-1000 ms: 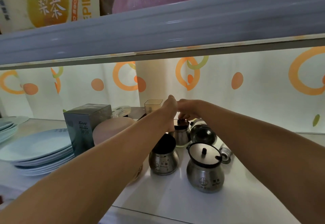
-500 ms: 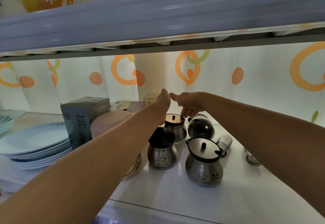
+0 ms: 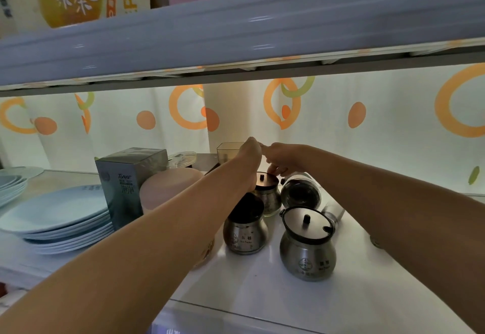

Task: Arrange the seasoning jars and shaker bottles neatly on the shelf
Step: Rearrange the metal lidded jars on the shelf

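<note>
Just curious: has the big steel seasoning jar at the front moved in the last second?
No. The big steel seasoning jar keeps its place beside the smaller steel jar.

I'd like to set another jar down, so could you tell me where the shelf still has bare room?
Bare shelf lies in front of the front jars, toward the near edge. The left is crowded: stacked plates, a box, a pink bowl. The jars themselves cluster tightly under both hands.

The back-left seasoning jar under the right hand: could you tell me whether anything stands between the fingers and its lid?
Nothing visible does. The right hand has its fingertips at the lid of the back-left jar; actual contact is unclear. The left hand is beside it, not between.
</note>
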### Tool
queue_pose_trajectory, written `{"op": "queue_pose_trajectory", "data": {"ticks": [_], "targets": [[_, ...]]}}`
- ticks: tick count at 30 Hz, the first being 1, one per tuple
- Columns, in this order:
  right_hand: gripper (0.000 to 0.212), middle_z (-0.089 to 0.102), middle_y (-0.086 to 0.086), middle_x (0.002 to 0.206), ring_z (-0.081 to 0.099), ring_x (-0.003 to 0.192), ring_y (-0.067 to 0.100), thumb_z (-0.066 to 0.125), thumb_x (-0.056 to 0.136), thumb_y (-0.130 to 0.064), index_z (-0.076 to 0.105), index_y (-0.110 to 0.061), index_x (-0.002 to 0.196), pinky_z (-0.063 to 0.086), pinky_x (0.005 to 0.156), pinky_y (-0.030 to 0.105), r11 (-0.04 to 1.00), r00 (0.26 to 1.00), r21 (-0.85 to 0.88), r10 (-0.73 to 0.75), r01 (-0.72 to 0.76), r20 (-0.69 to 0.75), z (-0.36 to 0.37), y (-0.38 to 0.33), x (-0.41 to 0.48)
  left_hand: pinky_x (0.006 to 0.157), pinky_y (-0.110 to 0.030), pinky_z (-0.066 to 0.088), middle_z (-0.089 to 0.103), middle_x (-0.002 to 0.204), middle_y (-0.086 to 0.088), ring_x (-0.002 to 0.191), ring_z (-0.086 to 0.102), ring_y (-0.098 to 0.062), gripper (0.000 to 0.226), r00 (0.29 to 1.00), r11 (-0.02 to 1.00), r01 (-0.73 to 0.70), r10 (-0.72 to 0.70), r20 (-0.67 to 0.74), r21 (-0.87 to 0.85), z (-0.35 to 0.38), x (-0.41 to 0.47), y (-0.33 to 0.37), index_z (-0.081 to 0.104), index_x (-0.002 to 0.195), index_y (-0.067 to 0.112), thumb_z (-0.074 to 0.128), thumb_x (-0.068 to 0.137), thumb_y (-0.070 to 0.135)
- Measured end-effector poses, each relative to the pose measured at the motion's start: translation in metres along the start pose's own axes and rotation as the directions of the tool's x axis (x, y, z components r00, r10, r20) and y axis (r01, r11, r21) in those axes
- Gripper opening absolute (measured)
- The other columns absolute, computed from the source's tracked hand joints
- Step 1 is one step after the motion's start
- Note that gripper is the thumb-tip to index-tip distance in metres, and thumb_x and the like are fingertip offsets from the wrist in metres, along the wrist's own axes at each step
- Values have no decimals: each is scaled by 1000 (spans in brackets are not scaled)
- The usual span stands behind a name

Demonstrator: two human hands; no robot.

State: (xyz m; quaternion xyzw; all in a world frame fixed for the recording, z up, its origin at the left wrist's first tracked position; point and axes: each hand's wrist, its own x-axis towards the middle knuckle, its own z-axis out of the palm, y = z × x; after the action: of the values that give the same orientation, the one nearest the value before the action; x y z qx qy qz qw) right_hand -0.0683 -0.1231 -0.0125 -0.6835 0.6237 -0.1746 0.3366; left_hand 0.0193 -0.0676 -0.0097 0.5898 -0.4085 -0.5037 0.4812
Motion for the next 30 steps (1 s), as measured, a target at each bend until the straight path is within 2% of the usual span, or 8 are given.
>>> {"op": "queue_pose_trajectory", "data": {"ticks": [1, 2, 4, 8, 12, 21, 27, 30], "targets": [[77, 62, 18, 124, 59, 114, 30, 19, 95, -66, 32, -9, 145, 49, 97, 40, 1000, 1000, -1, 1, -1, -7, -1, 0, -1, 112, -44, 27, 45, 125, -16, 125, 37, -29, 41, 1000, 1000, -6, 6, 9, 8, -1, 4, -3, 43, 124, 7, 24, 100, 35], [78, 62, 19, 123, 59, 113, 30, 19, 95, -65, 30, -7, 146, 49, 98, 42, 1000, 1000, 2, 3, -3, -16, -1, 0, -2, 114, -47, 26, 36, 143, -17, 135, 31, -29, 50, 1000, 1000, -11, 11, 6, 16, -2, 3, -5, 33, 139, 9, 24, 100, 37], [78, 63, 21, 121, 60, 111, 31, 20, 96, -64, 30, -5, 146, 49, 99, 44, 1000, 1000, 8, 1, -1, -28, -2, 2, -4, 114, -49, 26, 24, 155, -15, 141, 26, -30, 57, 1000, 1000, -20, 20, 4, 21, -2, 4, -5, 24, 147, 9, 23, 100, 40], [81, 63, 23, 121, 61, 111, 33, 20, 96, -64, 27, -3, 148, 49, 99, 42, 1000, 1000, 13, -2, 2, -14, -4, 3, -11, 117, -47, 19, 16, 159, -14, 145, 19, -29, 60, 1000, 999, -17, 17, 11, 40, -3, 2, -3, 17, 150, 9, 21, 101, 42], [80, 61, 27, 124, 60, 114, 36, 19, 97, -63, 22, -2, 149, 48, 97, 41, 1000, 1000, 26, -8, 8, -2, -6, 3, -17, 118, -47, 18, 11, 160, -14, 146, 16, -30, 63, 1000, 998, -11, 10, 8, 64, -4, 1, -4, 12, 152, 10, 19, 100, 47], [79, 64, 28, 117, 64, 98, 34, 18, 97, -62, 23, -2, 149, 51, 92, 40, 1000, 1000, 3, -19, 19, -9, -8, 4, -23, 117, -47, 15, 10, 160, -14, 147, 14, -31, 61, 999, 989, -44, 39, 37, 141, -2, 1, -6, 10, 152, 12, 15, 102, 45], [81, 62, 30, 121, 64, 107, 38, 21, 97, -62, 23, 0, 148, 52, 97, 44, 999, 1000, 45, -20, 21, -15, -10, 2, -27, 120, -45, 13, 8, 161, -12, 148, 11, -29, 61, 997, 989, -62, 54, 62, 138, -4, 5, -7, 7, 153, 12, 16, 102, 45], [79, 60, 27, 124, 62, 112, 35, 24, 98, -60, 27, 1, 147, 52, 94, 40, 995, 998, 89, -50, 53, -35, -14, 0, -30, 119, -44, 15, 12, 160, -12, 147, 15, -28, 60, 996, 984, -86, 79, 45, 158, -3, 2, -5, 9, 152, 11, 16, 103, 43]]}}
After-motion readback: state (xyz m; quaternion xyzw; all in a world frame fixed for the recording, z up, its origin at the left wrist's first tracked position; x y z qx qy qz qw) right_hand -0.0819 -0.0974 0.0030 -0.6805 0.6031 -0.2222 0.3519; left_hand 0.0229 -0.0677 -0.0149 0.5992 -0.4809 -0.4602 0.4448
